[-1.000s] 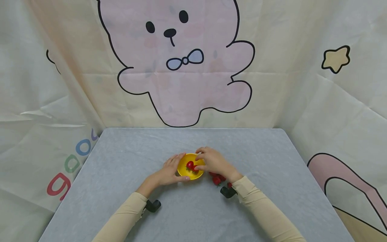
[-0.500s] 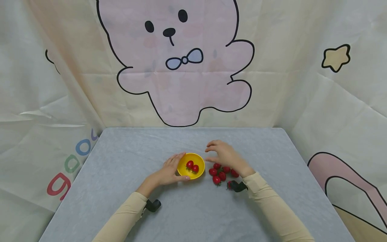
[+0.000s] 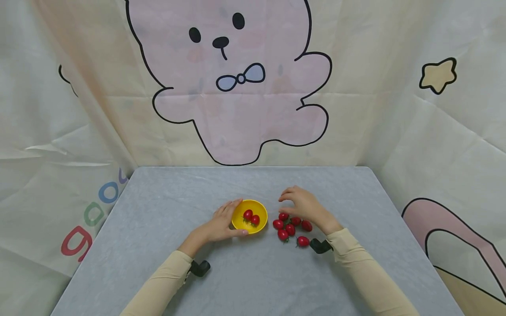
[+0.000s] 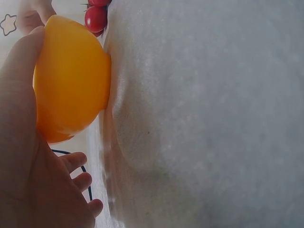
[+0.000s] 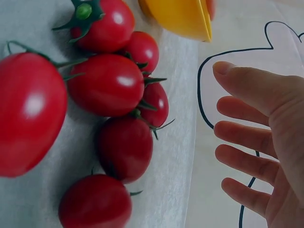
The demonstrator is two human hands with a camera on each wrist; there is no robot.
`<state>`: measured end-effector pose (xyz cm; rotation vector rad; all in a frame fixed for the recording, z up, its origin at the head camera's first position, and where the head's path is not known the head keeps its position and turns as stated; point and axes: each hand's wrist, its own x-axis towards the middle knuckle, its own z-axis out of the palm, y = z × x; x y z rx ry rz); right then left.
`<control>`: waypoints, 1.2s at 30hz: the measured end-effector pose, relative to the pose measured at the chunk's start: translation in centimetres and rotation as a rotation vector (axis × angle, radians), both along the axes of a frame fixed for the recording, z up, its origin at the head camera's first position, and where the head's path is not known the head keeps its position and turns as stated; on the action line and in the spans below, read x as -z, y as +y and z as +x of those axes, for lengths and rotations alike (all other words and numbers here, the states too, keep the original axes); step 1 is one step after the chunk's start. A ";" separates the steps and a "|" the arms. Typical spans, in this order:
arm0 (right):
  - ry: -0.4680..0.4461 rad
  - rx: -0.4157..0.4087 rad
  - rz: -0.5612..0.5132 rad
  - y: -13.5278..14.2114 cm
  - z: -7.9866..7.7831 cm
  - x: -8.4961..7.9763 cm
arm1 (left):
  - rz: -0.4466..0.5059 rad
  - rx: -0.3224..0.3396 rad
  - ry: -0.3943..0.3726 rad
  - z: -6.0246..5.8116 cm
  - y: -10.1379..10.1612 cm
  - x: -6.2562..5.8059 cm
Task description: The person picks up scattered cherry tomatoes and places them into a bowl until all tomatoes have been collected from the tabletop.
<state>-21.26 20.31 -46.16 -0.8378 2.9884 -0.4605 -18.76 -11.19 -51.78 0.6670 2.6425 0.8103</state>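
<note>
Since the earlier frames, the right hand (image 3: 305, 204) has drawn back from over the bowl (image 3: 257, 207) toward the loose tomatoes (image 3: 290, 229); the left hand (image 3: 224, 223) and bowl have not shifted. Right grip: slack, fingers spread and slightly bent, holding nothing and apart from the fruit. Left grip: holds the bowl, thumb along its near side, fingers at its far side. Bowl stands upright on the cloth (image 3: 237, 272), within the left grip. Two tomatoes lie inside, clear of the left fingertips. Seven tomatoes lie on the cloth below the right hand and on its wrist side; the nearest are partly covered by it in the head view. Left wrist view: bowl's interior hidden, right hand and loose tomatoes cut off by the frame. Right wrist view: bowl cut off at the top, its contents unseen; outermost tomatoes cropped.
</note>
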 end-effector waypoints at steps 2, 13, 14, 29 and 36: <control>0.006 -0.002 0.010 0.1 0.0 0.1 | -0.002 -0.001 -0.001 0.0 0.0 0.0; -0.027 0.019 0.042 0.6 0.3 0.7 | -0.008 -0.009 -0.003 0.0 0.0 0.1; -0.030 0.020 0.044 0.6 0.4 0.9 | -0.005 -0.008 -0.003 0.0 0.0 0.2; -0.025 -0.004 0.047 1.2 0.5 2.9 | 0.001 -0.008 -0.006 0.2 0.0 -0.2; -0.031 -0.005 0.063 1.1 0.4 3.4 | 0.005 -0.009 -0.001 0.1 0.0 -0.2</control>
